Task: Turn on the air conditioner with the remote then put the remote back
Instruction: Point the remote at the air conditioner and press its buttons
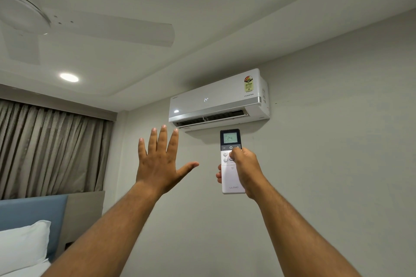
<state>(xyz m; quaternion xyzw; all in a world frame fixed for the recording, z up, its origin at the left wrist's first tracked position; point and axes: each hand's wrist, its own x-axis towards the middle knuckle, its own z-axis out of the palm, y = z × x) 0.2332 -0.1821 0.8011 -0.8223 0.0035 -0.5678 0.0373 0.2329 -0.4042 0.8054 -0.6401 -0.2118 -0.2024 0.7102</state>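
White Lloyd remote [231,164] is clamped in the right hand [244,170], thumb near the power button, just at 6 o'clock of the wall air conditioner [216,98], which shows 24 with its louvre open. Left hand [161,159] is spread, empty, at 9 o'clock. Switching-on looks done; next: return the remote, its resting spot out of view.

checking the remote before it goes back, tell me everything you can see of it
The remote is a slim white plastic bar with a dark top section. Its lit screen reads 24, above minus, power and plus keys, round buttons and a logo near the bottom. It is held upright below the air conditioner, gripped by the right hand, thumb on the buttons.
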